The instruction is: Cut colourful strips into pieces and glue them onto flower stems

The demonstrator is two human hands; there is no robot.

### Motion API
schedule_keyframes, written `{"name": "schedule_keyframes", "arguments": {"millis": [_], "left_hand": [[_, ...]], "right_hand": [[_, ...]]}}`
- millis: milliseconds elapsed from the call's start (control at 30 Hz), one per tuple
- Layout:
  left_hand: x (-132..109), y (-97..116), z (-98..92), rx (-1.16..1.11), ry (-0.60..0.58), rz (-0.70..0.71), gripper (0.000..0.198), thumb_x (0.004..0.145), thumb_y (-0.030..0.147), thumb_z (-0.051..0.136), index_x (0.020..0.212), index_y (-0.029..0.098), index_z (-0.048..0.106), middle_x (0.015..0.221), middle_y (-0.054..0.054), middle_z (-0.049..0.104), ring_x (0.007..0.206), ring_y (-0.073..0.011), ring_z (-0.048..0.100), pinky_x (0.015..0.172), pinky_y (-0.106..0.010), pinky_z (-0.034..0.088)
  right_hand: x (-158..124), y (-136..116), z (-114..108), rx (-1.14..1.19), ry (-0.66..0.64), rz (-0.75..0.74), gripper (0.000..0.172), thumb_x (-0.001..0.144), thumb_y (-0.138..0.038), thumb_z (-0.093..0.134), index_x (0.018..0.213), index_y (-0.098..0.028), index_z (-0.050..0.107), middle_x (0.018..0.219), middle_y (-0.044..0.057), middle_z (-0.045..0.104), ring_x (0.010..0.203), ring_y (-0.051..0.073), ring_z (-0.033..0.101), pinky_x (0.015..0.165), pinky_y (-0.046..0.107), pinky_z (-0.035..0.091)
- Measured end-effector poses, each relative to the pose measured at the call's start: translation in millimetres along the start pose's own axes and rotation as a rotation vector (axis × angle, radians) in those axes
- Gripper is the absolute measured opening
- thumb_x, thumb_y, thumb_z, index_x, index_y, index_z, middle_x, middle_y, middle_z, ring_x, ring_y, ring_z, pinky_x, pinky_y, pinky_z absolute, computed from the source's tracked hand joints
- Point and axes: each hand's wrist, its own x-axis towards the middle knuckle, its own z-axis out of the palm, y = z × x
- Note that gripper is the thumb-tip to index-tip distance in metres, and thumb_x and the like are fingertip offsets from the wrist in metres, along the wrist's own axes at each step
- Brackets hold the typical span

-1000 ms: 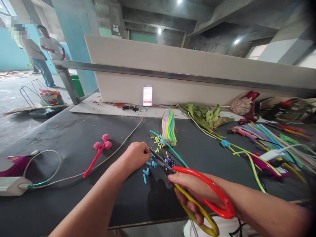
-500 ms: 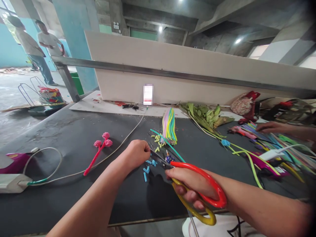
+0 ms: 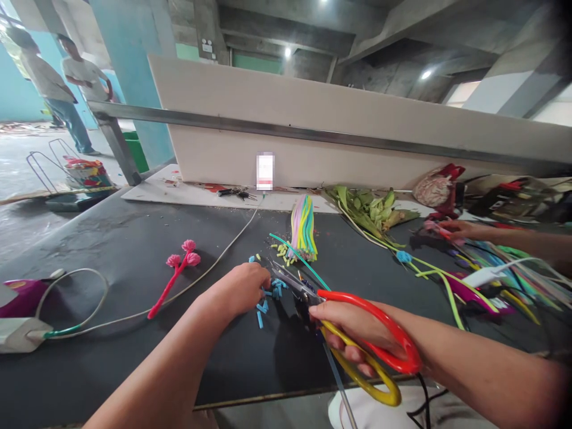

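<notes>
My right hand is wrapped round the handles of large scissors, one loop red and one yellow. Their blades point up and left and are parted slightly. Beside the tips is my left hand, its fingers curled downward over the table; whether they hold anything is hidden. Short blue pieces lie under and right of the left fingers. Beyond the hands stands a bundle of pastel stems, with small yellow-green pieces at its base and a teal stem slanting in front.
A pink flower stem and a white cable lie left. A phone leans at the back. Leaves lie behind right. Another person's hand reaches over coloured stems at the right. Two people stand far left.
More blue pieces lie near my left hand, whose fingers have loosened and lowered. The scissor blades have parted. The other person's hand has shifted left, onto a pink object.
</notes>
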Motion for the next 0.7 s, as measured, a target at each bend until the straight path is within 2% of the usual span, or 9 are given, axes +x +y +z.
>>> {"name": "schedule_keyframes", "arguments": {"millis": [100,200,367,567,700], "left_hand": [[1.5,0.2,2.8,0.001,-0.002,-0.006,0.017,0.063,0.013,0.048,0.068,0.020,0.063,0.074,-0.003,0.063,0.070,-0.0164,0.056,0.062,-0.025,0.037],[2.2,1.7,2.4,-0.016,0.004,-0.028,0.016,0.062,0.013,0.048,0.062,0.018,0.062,0.068,-0.003,0.063,0.064,-0.0149,0.055,0.058,-0.024,0.036],[2.0,1.8,-5.3,-0.118,0.076,-0.129,0.017,0.062,0.016,0.047,0.064,0.018,0.064,0.064,0.000,0.062,0.060,-0.0120,0.053,0.055,-0.021,0.035],[2.3,5.7,-12.3,-0.198,0.148,-0.203,0.019,0.061,0.015,0.046,0.063,0.016,0.065,0.057,0.001,0.057,0.055,-0.0103,0.047,0.054,-0.021,0.033],[2.1,7.5,-10.9,-0.219,0.168,-0.207,0.020,0.061,0.015,0.047,0.066,0.016,0.066,0.057,0.001,0.056,0.055,-0.0102,0.046,0.054,-0.021,0.033]], "right_hand": [[0.1,2.4,-2.3,0.033,-0.063,0.050,0.046,0.083,-0.050,0.039,0.053,-0.016,0.046,0.035,-0.005,0.039,0.026,0.004,0.034,0.030,0.013,0.033],[-1.3,0.7,1.8,0.013,-0.044,0.037,0.045,0.084,-0.048,0.037,0.052,-0.017,0.045,0.036,-0.005,0.039,0.026,0.004,0.035,0.030,0.014,0.035],[-3.0,-1.9,11.1,-0.081,-0.033,0.109,0.049,0.087,-0.043,0.029,0.047,-0.017,0.041,0.032,-0.003,0.038,0.023,0.006,0.037,0.028,0.016,0.034],[-3.4,-1.1,16.6,-0.096,-0.077,0.043,0.047,0.086,-0.043,0.032,0.051,-0.016,0.046,0.033,-0.004,0.040,0.024,0.007,0.042,0.031,0.017,0.039],[-2.3,-7.2,21.8,-0.106,-0.075,0.076,0.048,0.087,-0.042,0.029,0.049,-0.017,0.042,0.032,-0.004,0.039,0.024,0.007,0.040,0.031,0.016,0.038]]}}
